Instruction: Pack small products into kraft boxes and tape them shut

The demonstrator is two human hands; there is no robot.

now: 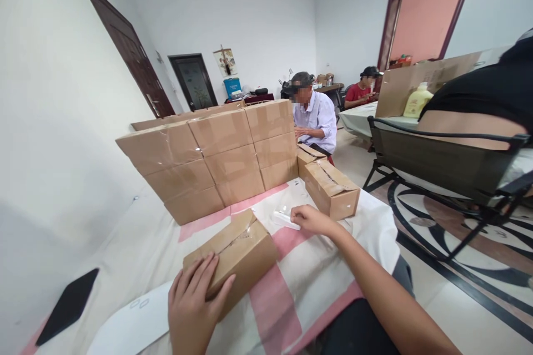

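Note:
A brown cardboard box (250, 266) lies at a slant on the cloth in front of me, a ragged taped seam along its top. My left hand (199, 283) rests on its near left end, fingers stretched out over the top and thumb against the side edge. Beyond the box's right end, my right hand (310, 219) is closed in a pinch on a thin white piece (286, 220). Clear plastic shows around that piece, and its exact kind cannot be made out. Right behind this hand stands another cardboard box (333, 188) with a similar torn seam.
Taped boxes (225, 155) form a wall across the far side. A black tablet-like slab (69, 305) and a white sheet (133, 319) lie at left. A person in a light shirt (318, 116) sits behind the boxes; a chair (441, 166) with another person stands right.

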